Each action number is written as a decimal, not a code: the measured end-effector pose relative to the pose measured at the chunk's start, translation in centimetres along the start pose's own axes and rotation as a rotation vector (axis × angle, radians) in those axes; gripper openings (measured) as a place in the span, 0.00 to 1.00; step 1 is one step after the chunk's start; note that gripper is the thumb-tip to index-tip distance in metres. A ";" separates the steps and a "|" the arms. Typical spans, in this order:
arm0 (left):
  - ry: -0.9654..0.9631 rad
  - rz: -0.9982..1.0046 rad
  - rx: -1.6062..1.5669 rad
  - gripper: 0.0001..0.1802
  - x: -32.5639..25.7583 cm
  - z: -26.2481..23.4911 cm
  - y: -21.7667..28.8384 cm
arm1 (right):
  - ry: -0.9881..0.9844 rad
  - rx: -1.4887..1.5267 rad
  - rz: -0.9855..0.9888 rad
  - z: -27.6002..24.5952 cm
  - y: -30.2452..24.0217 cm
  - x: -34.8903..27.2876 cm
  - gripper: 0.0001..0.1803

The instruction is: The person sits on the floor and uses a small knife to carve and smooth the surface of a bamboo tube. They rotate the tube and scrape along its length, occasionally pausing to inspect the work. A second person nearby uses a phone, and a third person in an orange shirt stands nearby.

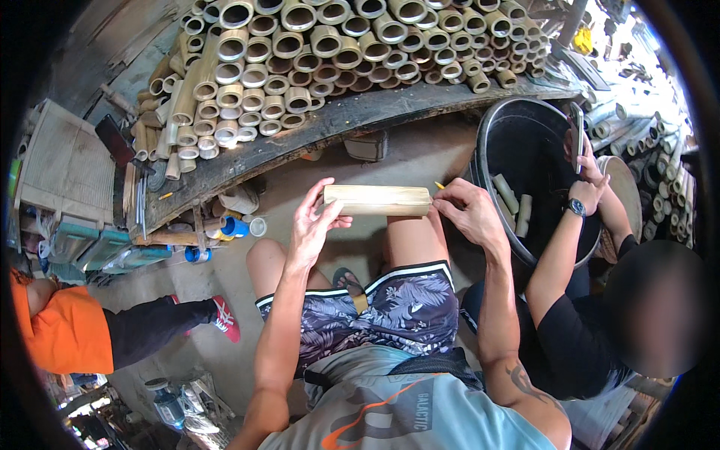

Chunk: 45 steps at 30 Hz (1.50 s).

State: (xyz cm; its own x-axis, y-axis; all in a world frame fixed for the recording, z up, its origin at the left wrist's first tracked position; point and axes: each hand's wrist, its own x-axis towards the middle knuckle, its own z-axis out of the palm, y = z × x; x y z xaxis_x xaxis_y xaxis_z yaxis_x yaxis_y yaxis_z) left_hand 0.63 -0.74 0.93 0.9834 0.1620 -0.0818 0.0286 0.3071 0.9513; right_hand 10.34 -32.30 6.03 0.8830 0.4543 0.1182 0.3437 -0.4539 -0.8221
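Note:
My left hand (309, 223) grips the left end of a pale bamboo tube (379, 200), thumb on the near side and fingers behind. The tube lies level above my lap, with a straight line running along its length. At its right end is my right hand (472, 212), thumb and fingers pinched round a short yellow pencil (439, 186). Only one end of the pencil shows above the fingers. Whether these fingers touch the tube I cannot tell.
Cut bamboo tubes (326, 41) are stacked on a dark bench (330, 126) ahead. A black tub (484, 169) with a few bamboo pieces stands at the right. Beside it, a co-worker's hand (589, 187) holds a phone (577, 139). Another person in orange (71, 326) is at the left.

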 end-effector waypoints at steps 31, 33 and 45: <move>0.016 -0.037 -0.047 0.31 -0.7 -0.1 0.2 | 0.147 -0.182 -0.105 1.1 -1.5 0.1 0.15; 0.021 -0.035 -0.047 0.31 -0.6 0.2 0.3 | 0.171 -0.109 -0.054 1.5 -0.9 -0.6 0.13; -0.007 -0.024 -0.011 0.32 0.0 0.5 0.4 | 0.222 0.023 0.055 2.5 0.1 -1.4 0.09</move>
State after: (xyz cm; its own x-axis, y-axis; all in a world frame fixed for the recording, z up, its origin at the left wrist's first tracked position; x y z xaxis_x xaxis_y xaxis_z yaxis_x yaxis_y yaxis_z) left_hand 0.69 -1.13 1.44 0.9836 0.1479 -0.1029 0.0507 0.3211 0.9457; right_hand 8.37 -31.04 4.41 0.9498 0.2480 0.1907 0.2880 -0.4549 -0.8427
